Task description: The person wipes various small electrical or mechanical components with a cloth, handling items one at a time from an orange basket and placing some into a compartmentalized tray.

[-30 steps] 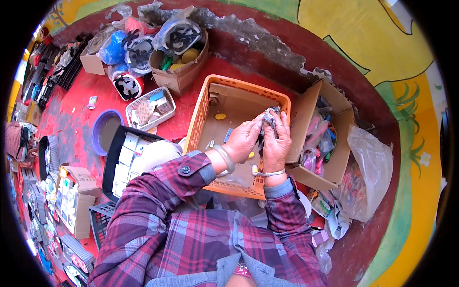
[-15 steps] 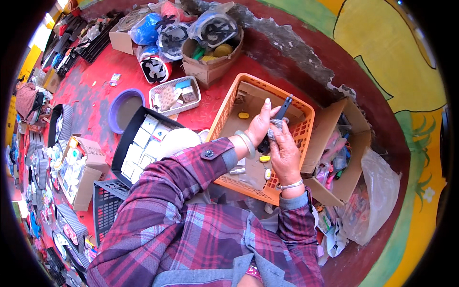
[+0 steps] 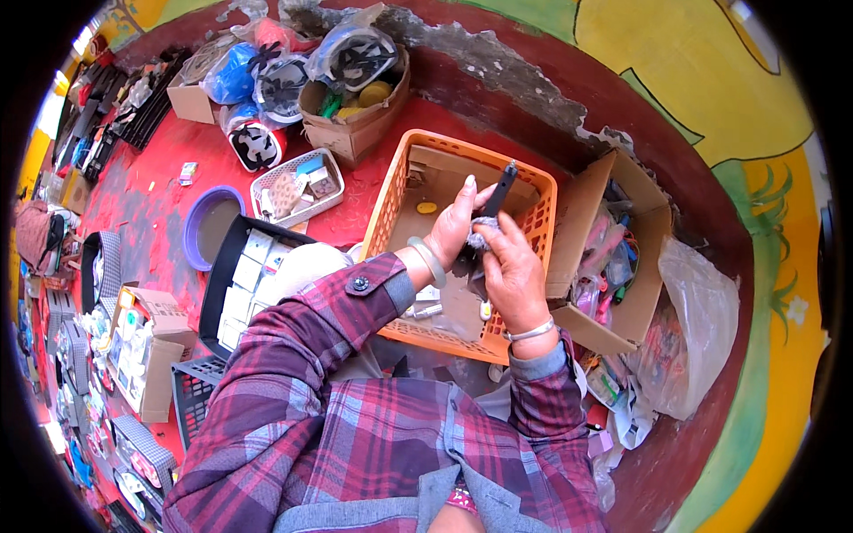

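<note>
The left hand (image 3: 450,229) is gripping a slim black object (image 3: 502,191) above the orange basket (image 3: 384,206), one digit pointing forward. The right hand (image 3: 517,277), curling inward, is pinching a grey cloth (image 3: 484,227) against the object.

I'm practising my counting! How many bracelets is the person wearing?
2: a pale bracelet around the wrist of the left hand, and a silvery bracelet around the wrist of the right hand. The plaid sleeves may hide more.
</note>
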### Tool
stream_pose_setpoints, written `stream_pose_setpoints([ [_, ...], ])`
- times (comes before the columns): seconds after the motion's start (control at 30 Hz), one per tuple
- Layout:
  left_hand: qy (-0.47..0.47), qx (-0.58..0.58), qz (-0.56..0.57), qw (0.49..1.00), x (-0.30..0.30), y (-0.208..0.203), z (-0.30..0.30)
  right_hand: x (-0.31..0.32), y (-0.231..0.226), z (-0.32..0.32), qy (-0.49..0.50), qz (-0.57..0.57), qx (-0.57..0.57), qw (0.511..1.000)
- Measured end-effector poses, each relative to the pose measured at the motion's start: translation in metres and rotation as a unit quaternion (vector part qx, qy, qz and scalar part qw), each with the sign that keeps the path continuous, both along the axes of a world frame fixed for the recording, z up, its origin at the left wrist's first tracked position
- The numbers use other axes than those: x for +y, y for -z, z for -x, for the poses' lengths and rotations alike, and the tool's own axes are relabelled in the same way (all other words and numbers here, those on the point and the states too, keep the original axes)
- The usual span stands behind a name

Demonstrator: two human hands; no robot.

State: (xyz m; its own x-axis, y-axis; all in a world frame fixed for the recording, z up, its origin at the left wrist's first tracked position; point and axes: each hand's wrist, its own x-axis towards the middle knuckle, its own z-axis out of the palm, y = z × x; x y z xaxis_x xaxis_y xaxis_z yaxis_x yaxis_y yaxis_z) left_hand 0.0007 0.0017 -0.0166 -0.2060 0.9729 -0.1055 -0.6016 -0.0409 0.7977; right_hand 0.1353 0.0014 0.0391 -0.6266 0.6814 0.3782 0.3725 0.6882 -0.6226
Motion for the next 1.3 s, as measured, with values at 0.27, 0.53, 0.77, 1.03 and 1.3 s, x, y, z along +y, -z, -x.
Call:
stream_pose_setpoints([
  [0.27,0.184,-0.006,0.006,0.983,-0.033,-0.003,-0.025,0.019,0.002,-0.028,0.076,0.117,0.169,0.976],
  [0.53,0.286,-0.086,-0.063,0.952,-0.087,-0.017,-0.024,-0.006,-0.012,-0.12,-0.045,0.491,0.605,0.625],
  [0.77,0.328,0.06,-0.145,0.932,-0.152,-0.066,-0.023,-0.076,-0.064,-0.125,-0.08,0.438,0.583,0.68],
  [1.03,0.218,0.387,-0.222,0.868,-0.206,-0.074,-0.025,-0.15,-0.084,-0.068,-0.08,0.16,0.211,0.961],
  [1.3,0.14,0.497,-0.261,0.815,-0.238,-0.072,-0.024,-0.179,-0.069,-0.052,-0.063,0.361,0.379,0.85],
])
